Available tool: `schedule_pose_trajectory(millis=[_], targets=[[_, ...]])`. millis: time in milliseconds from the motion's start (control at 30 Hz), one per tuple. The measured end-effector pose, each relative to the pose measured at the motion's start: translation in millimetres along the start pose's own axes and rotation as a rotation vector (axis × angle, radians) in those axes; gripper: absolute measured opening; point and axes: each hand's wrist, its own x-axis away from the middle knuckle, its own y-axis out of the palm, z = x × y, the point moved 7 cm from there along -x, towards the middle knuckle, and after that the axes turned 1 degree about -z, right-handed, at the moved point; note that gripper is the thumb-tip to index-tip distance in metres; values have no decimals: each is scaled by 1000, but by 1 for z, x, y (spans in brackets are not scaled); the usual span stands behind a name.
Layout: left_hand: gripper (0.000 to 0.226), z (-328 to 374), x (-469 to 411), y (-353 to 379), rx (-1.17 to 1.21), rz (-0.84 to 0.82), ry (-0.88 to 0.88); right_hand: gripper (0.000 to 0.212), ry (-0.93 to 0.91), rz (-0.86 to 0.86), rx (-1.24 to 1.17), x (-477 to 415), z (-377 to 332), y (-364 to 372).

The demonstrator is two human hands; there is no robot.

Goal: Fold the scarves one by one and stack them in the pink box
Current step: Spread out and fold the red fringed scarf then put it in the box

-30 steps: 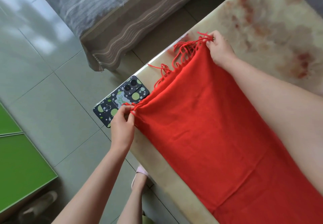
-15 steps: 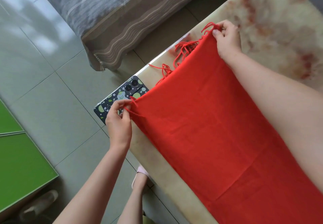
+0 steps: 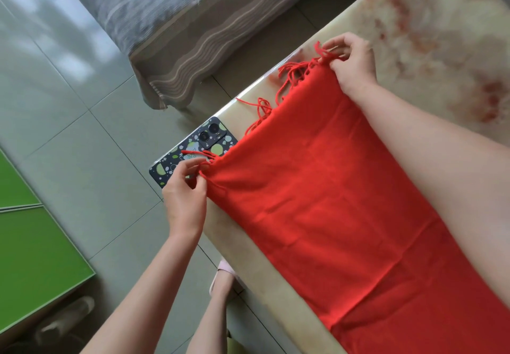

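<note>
- The left hand [image 3: 185, 193] has its fingers curled and pinches one corner of the red scarf [image 3: 331, 188] between thumb and fingertips, at the table's near edge.
- The right hand [image 3: 353, 64] pinches the opposite corner of the same end, its fingers bent round a few strands of fringe [image 3: 292, 77].
- Between the two hands the scarf's fringed end runs in a fairly straight line. The loose strands trail beyond it onto the table [image 3: 441, 36].
- From the hands back towards the person, the scarf lies flat along the pale, red-blotched tabletop under the right forearm, with faint crease lines across it.
- Just past the left hand's fingertips lies a phone [image 3: 193, 152], camera side up, in a dark case with green and white spots. The scarf's corner and a couple of strands lie over its end.
- Below the left forearm, on the grey tiled floor, a foot in a pink slipper [image 3: 223, 276] shows beside the table edge.
- Left of the left arm is a green panel [image 3: 33, 243].
- Beyond both hands stands furniture with a grey striped cover [image 3: 165, 22].
</note>
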Motion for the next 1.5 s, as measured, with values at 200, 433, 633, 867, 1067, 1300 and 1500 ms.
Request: schedule_pose_trajectory(millis=[200,433,633,867,1067,1300,1500], targets=[[41,12,4,17,-2,-126,-44,32,18,-9,106,4,7,-1],[34,14,4,31,-54,-194,-135,49,110,-114,88,9,20,3],[38,27,-2,41,-9,-205,33,64,51,-170,-28,5,7,12],[33,24,3,32,148,-175,83,49,54,-231,-271,11,7,4],[38,14,0,40,-75,-167,139,40,148,-70,155,16,21,7],[41,38,8,35,-498,60,249,36,-23,129,395,22,-1,-14],[36,45,4,61,-460,-37,365,33,-306,-218,485,36,-32,34]])
